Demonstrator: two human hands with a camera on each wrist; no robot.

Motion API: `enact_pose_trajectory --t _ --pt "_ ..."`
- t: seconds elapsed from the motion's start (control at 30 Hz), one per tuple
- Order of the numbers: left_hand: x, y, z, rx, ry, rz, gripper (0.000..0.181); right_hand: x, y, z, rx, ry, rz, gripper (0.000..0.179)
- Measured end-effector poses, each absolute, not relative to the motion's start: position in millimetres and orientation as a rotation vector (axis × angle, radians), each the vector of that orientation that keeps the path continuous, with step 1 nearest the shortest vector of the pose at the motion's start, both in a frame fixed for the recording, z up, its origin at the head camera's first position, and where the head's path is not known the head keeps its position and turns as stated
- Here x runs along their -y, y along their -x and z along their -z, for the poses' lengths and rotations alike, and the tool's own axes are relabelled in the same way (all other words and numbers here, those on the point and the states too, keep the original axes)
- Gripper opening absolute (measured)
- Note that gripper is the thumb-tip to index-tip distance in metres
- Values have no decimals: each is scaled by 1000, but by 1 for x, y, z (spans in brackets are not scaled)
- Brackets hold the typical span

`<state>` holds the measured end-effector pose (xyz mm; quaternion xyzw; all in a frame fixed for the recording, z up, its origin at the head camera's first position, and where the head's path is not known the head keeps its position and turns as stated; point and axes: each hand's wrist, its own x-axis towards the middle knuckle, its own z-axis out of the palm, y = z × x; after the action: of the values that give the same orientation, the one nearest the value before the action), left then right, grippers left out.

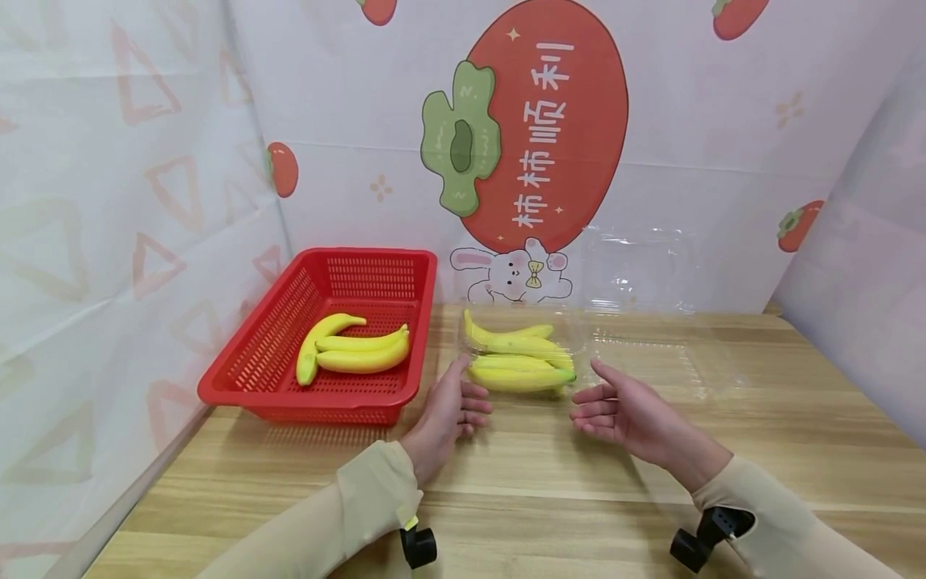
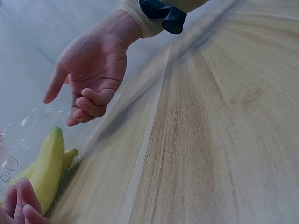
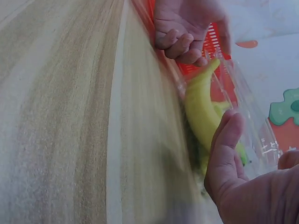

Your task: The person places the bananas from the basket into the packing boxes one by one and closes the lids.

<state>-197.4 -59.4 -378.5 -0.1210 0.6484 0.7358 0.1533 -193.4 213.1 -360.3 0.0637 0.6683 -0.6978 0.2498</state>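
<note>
Several yellow bananas point(image 1: 521, 378) lie in a clear plastic clamshell box point(image 1: 571, 330) near the back wall. At its left front corner is my left hand point(image 1: 444, 414), thumb up and fingers relaxed. Opposite it, off the right front corner, my right hand point(image 1: 633, 414) faces inward with its fingers loosely bent. Neither hand grips anything; whether the left thumb touches the plastic I cannot tell. From the right wrist view, a banana point(image 3: 201, 100) stretches between the two hands. One banana's green tip point(image 2: 57, 131) shows in the left wrist view.
A red slotted basket point(image 1: 318, 402) stands at the left with more bananas point(image 1: 365, 358) inside. Right of the box sits another clear clamshell point(image 1: 644, 362), its lid point(image 1: 640, 269) raised against the printed wall cloth point(image 1: 362, 209). Everything stands on a wood-grain table point(image 1: 550, 507).
</note>
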Motion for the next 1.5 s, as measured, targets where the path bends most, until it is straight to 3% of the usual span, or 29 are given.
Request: enact_pose_trajectory --t 0.2,0.53,1.5 --pt "56 205 383 -1825 339 -2155 58 -208 199 364 -1787 -184 1951 62" --pt "54 207 383 -1851 358 -2217 32 -205 202 364 -1721 -189 2052 41" --pt "49 210 390 -1921 397 -2228 33 -203 203 368 -1686 -242 2119 41"
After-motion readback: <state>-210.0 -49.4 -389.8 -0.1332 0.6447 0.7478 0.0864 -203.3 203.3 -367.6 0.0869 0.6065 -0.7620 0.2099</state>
